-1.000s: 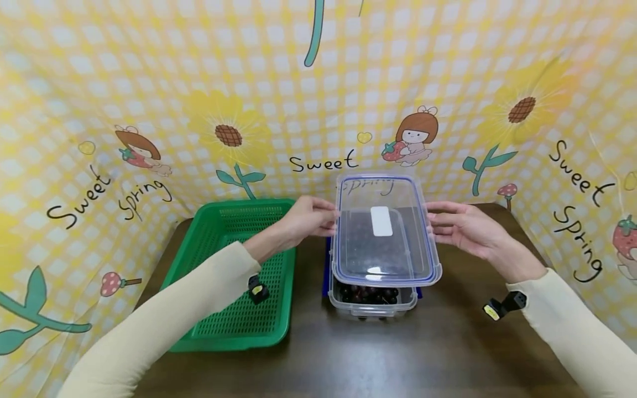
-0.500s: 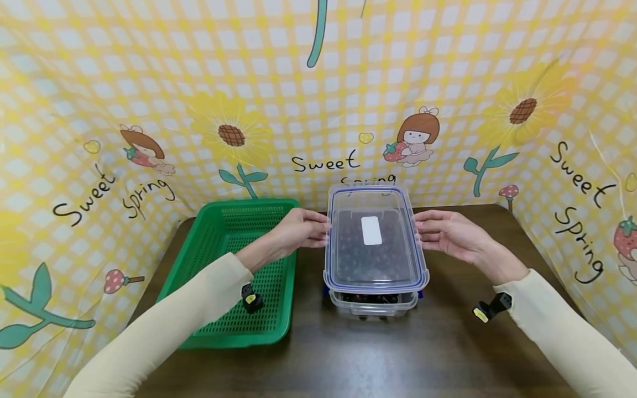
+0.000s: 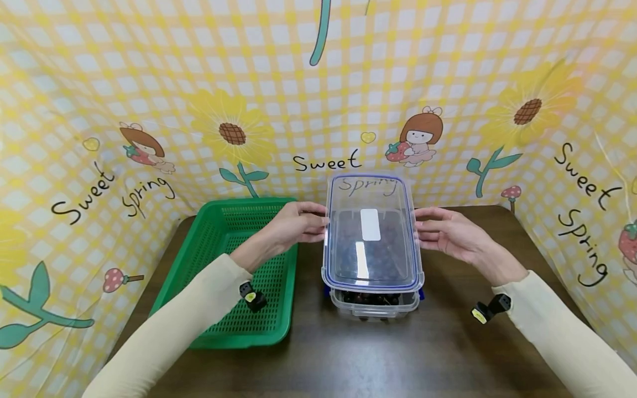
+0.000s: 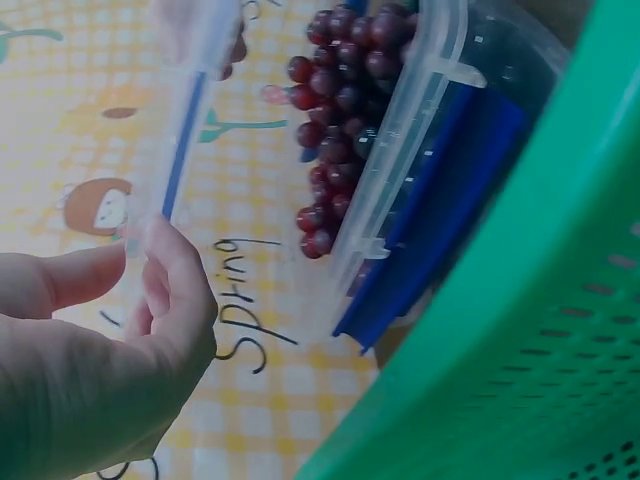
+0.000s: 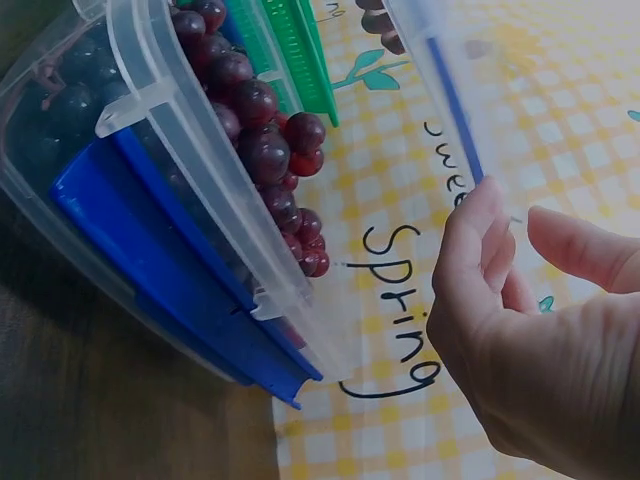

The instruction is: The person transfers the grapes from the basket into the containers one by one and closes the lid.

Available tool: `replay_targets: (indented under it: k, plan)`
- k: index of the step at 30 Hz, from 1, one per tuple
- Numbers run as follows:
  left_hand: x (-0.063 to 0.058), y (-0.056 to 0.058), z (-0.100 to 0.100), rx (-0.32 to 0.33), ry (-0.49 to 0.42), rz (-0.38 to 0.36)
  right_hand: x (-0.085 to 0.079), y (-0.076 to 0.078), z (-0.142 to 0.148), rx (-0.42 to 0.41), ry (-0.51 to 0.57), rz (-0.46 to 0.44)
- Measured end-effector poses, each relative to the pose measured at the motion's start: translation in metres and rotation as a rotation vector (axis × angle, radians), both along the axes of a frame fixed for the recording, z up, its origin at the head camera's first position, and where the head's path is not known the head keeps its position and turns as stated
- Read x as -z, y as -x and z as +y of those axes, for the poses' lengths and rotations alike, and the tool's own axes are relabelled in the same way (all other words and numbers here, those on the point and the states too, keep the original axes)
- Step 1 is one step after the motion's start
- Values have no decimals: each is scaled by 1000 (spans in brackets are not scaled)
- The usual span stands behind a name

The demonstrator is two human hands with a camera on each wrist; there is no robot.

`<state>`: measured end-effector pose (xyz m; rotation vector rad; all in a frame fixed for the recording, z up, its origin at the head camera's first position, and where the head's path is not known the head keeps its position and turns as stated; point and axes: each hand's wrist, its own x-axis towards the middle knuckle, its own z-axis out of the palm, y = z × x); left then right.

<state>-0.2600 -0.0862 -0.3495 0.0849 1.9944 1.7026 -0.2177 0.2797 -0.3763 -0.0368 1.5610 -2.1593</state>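
A clear lid (image 3: 345,257) with a blue seal and a white label is held over a clear plastic container (image 3: 378,310). My left hand (image 3: 293,225) pinches the lid's left edge between thumb and fingers. The opposite edge is pinched by my right hand (image 3: 455,235). Both wrist views show a gap between lid and container. Dark red grapes (image 4: 345,90) heap above the container's rim, and these grapes (image 5: 262,135) are also near in the right wrist view. Blue side latches (image 5: 175,250) hang folded down. From the head view, the lid covers most of the grapes.
A green perforated basket (image 3: 276,331) stands left of the container on the dark wooden table (image 3: 348,365). Behind and at both sides hangs a yellow checked cloth (image 3: 278,72) with printed flowers and lettering.
Both hands have carried the lid leftward, more squarely over the container. It lowered toward the rim, then its far edge rose slightly. The container and basket stay put.
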Motion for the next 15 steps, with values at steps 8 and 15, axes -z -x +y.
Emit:
replay_targets:
  k: [8,15]
  plan:
    - [-19,-2,-3,-29,-50,98,-9,-2,-3,11,88,109]
    - [-35,-6,-2,-48,-56,222,-22,-4,-11,142,-24,275]
